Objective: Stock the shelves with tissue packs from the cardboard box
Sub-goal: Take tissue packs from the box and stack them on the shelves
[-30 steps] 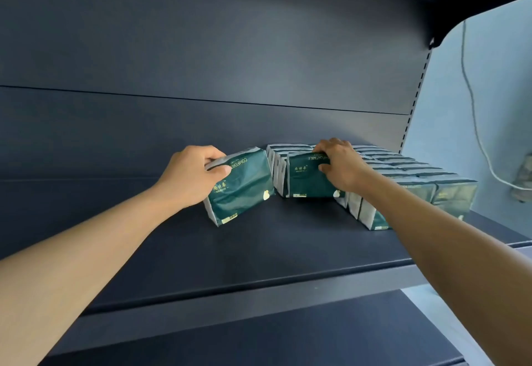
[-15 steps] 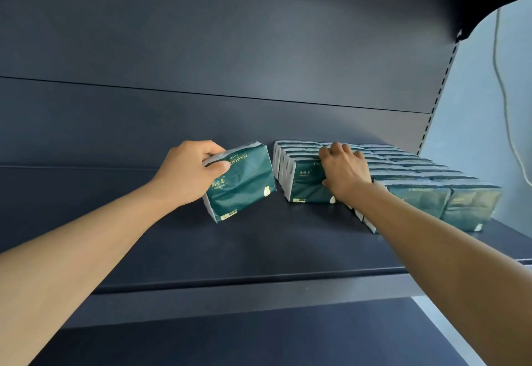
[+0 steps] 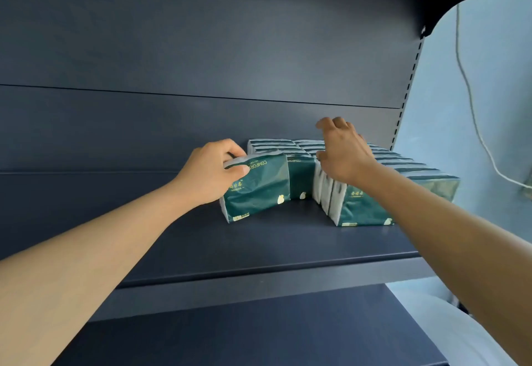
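Two hands are at work over the dark shelf (image 3: 259, 244). The left hand (image 3: 211, 174) grips one green tissue pack (image 3: 257, 190), fingers curled over its top edge and thumb across the front face, holding it upright with its lower edge on the shelf just left of the stocked block of packs (image 3: 359, 181). Held that way, the printed face looks outward like the packs already set down, which suggests it is meant to join the short row at the left of the block. The right hand (image 3: 344, 154) is empty, fingers spread and loosely bent, lifted just above the tops of the block; I judge it is free to steady or square the rows, though whether it touches them cannot be told.

Beside the block, its front-right row reaches further toward the shelf edge than the row next to the held pack, leaving a stepped front. Behind the block rises the dark back panel (image 3: 201, 63), with a slotted upright (image 3: 408, 77) at its right end. Past that upright a white cable (image 3: 472, 112) hangs on a pale wall. Below the block's shelf, a lower shelf (image 3: 259, 334) shows. No cardboard box is in view.
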{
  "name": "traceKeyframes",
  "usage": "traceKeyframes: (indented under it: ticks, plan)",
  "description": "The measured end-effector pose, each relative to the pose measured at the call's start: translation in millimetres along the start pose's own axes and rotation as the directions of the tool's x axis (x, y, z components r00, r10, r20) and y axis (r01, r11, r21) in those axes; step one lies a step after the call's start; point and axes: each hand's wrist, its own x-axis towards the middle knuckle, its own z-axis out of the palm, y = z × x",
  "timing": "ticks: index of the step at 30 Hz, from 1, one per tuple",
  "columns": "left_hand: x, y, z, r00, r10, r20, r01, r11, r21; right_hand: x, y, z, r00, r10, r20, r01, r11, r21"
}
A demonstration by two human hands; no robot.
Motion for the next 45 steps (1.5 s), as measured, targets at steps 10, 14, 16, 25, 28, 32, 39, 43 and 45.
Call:
traceKeyframes:
  ticks: [10, 14, 16, 25, 28, 32, 39, 43, 45]
  plan:
    - [25, 10, 82, 0.990, 0.027, -0.140, -0.021, 0.999, 0.043, -24, 30, -7, 1.000, 0.007, 0.017, -0.008, 0.998, 0.057]
    - [15, 7, 90, 0.994, -0.044, -0.097, 0.049, 0.998, 0.043, -29, 34, -4, 0.999, 0.011, 0.040, -0.014, 0.998, 0.061]
    - [19, 6, 92, 0.995, -0.080, -0.066, 0.085, 0.993, 0.076, -31, 36, -4, 0.999, 0.018, 0.052, -0.022, 0.997, 0.071]
    - [29, 14, 103, 0.986, -0.145, -0.079, 0.156, 0.973, 0.168, -37, 40, 1, 0.994, 0.039, 0.099, -0.053, 0.989, 0.141]
    - [29, 16, 101, 0.990, -0.138, -0.016, 0.139, 0.976, 0.166, -39, 42, 1, 0.995, 0.041, 0.095, -0.057, 0.983, 0.175]
    - [29, 20, 97, 0.983, -0.183, 0.034, 0.178, 0.978, 0.107, -43, 45, -1, 0.996, 0.044, 0.082, -0.061, 0.972, 0.225]
    - [6, 42, 88, 0.981, -0.178, -0.079, 0.186, 0.977, 0.103, -57, 51, -12, 0.999, 0.040, -0.005, -0.037, 0.956, 0.293]
    - [-16, 64, 70, 0.989, -0.071, -0.127, 0.084, 0.991, 0.102, -79, 50, -26, 0.998, 0.050, -0.039, -0.035, 0.947, 0.320]
    - [-33, 75, 63, 0.995, -0.024, -0.093, 0.031, 0.997, 0.078, -98, 50, -35, 0.997, 0.061, -0.052, -0.041, 0.945, 0.325]
